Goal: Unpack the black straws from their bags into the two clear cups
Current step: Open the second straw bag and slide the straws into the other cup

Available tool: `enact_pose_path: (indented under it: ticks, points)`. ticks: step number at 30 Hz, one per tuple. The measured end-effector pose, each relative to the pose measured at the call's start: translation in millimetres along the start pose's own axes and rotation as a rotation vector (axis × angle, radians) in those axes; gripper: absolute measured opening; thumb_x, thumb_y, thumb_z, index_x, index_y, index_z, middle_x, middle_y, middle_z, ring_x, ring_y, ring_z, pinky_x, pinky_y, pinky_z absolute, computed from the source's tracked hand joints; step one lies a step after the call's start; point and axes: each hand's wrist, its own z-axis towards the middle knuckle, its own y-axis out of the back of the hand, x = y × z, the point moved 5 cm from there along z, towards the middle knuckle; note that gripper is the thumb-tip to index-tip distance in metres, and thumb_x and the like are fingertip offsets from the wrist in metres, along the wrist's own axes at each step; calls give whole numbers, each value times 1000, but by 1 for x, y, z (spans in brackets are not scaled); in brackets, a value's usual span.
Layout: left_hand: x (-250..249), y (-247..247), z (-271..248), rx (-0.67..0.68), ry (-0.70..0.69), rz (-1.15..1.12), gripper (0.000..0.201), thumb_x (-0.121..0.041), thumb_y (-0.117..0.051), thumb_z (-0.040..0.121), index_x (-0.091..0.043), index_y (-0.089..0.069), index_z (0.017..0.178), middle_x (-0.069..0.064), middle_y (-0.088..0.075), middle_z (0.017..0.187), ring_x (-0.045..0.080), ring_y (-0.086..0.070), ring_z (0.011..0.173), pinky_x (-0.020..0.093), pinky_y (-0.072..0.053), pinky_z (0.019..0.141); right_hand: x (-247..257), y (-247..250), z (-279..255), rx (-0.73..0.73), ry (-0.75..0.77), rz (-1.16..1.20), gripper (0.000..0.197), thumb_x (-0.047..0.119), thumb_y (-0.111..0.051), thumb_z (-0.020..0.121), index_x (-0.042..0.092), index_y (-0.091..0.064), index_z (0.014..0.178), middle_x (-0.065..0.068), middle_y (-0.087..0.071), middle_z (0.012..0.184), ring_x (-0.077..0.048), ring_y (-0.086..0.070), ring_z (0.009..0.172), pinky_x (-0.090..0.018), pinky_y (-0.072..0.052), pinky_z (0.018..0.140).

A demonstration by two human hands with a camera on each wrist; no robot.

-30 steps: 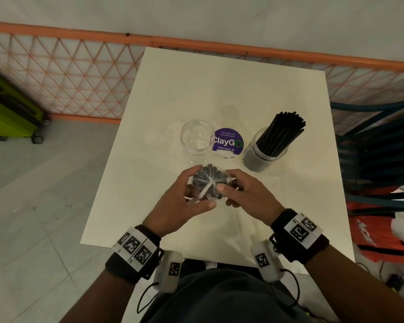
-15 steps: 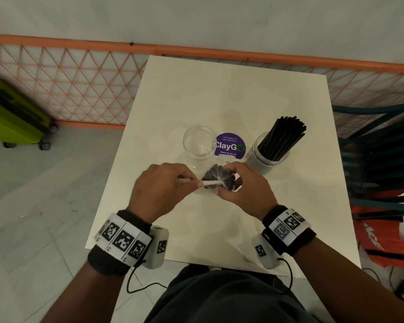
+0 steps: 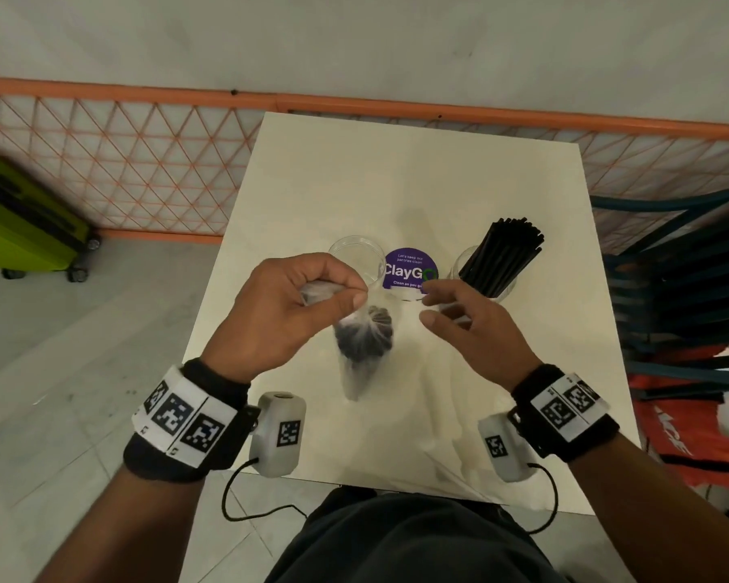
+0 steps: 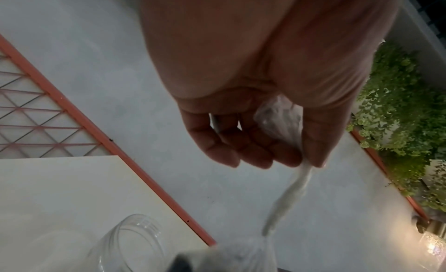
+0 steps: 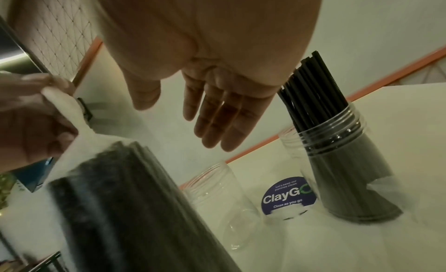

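Note:
A clear plastic bag of black straws [image 3: 363, 342] [image 5: 125, 198] hangs upright over the table [image 3: 396, 174]. My left hand [image 3: 312, 296] [image 4: 277, 142] pinches its twisted neck [image 4: 289, 192] and lifts it. My right hand [image 3: 451, 313] [image 5: 217, 112] hovers just right of the bag, fingers straight, holding nothing. An empty clear cup [image 3: 356, 256] [image 5: 224, 198] [image 4: 130, 243] stands behind my left hand. A second clear cup [image 3: 476, 279] [image 5: 337, 161] at the right holds a bundle of black straws [image 3: 501, 254].
A purple round sticker [image 3: 409, 269] lies on the table between the two cups. An orange mesh railing [image 3: 144, 162] runs behind the table. A green suitcase [image 3: 22, 229] stands on the floor at left; dark chairs [image 3: 682, 288] and an orange bag [image 3: 691, 435] crowd the right.
My left hand has lifted the bag up by its neck, so it now hangs upright. My right hand has let go of the bag and opened beside it.

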Motion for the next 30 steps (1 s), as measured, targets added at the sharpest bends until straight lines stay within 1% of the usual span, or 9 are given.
enact_pose_path:
  ticks: [4, 6, 9, 15, 18, 21, 25, 28, 30]
  points:
    - [-1, -8, 0, 36, -14, -40, 8, -7, -75, 85, -15, -74, 88, -11, -75, 82, 3, -68, 78, 13, -49, 74, 6, -17, -10, 116, 37, -12, 65, 63, -73, 69, 41, -52, 126, 17, -62, 120, 2, -59, 105, -15, -48, 88]
    - [-3, -10, 1, 43, -34, -44, 11, -5, -75, 85, -15, -73, 88, -13, -74, 81, 1, -67, 77, 13, -48, 73, 7, -27, -13, 151, 72, -93, 75, 70, -72, 62, 43, -51, 129, 17, -60, 125, -3, -56, 114, -23, -45, 96]
    - [-7, -9, 3, 39, -64, -45, 13, -4, -75, 85, -14, -70, 91, -14, -71, 82, 4, -66, 77, 16, -49, 74, 11, -34, -13, 148, 103, -102, 77, 69, -72, 61, 41, -51, 130, 15, -59, 128, -8, -54, 117, -29, -44, 99]
    - [-6, -7, 3, 22, -115, -57, 16, -1, -74, 85, -8, -64, 95, -16, -67, 84, 3, -63, 79, 16, -47, 75, 18, -32, -9, 159, 81, -73, 74, 49, -86, 64, 45, -47, 127, 14, -56, 132, -5, -52, 118, -22, -41, 97]
    - [-6, -8, 4, 20, -127, -58, 17, -1, -73, 85, -7, -63, 97, -17, -66, 85, 4, -63, 80, 17, -47, 76, 17, -36, -6, 172, 84, -79, 78, 47, -87, 64, 39, -49, 131, 12, -56, 133, -9, -54, 118, -26, -43, 98]
    - [-7, -12, 5, 25, -133, -59, 18, -1, -73, 86, -10, -63, 98, -18, -66, 86, 2, -63, 81, 16, -46, 76, 17, -44, -3, 217, 92, -128, 87, 53, -86, 64, 32, -45, 138, 11, -55, 135, -10, -53, 119, -34, -46, 101]
    - [-9, -20, 5, 40, -132, -118, 25, -4, -73, 85, -19, -61, 102, -11, -65, 87, 8, -62, 79, 22, -49, 75, 14, -62, -1, 216, 65, -242, 105, 72, -78, 55, 35, -34, 143, 11, -52, 138, -10, -51, 123, -40, -47, 101]
    - [-8, -25, 6, 13, -96, -207, 46, 0, -77, 82, -19, -53, 117, 3, -64, 83, 10, -63, 74, 22, -51, 72, 13, -73, 1, 162, 23, -299, 88, 62, -79, 64, 32, -40, 137, 9, -60, 130, -14, -59, 113, -40, -51, 94]
    - [7, -22, 5, -22, -50, -236, 71, -13, -85, 75, -26, -44, 132, 13, -66, 99, 12, -67, 86, 23, -53, 79, 12, -75, 2, 129, 1, -318, 69, 49, -78, 72, 28, -47, 130, 6, -64, 122, -16, -62, 104, -37, -51, 88]
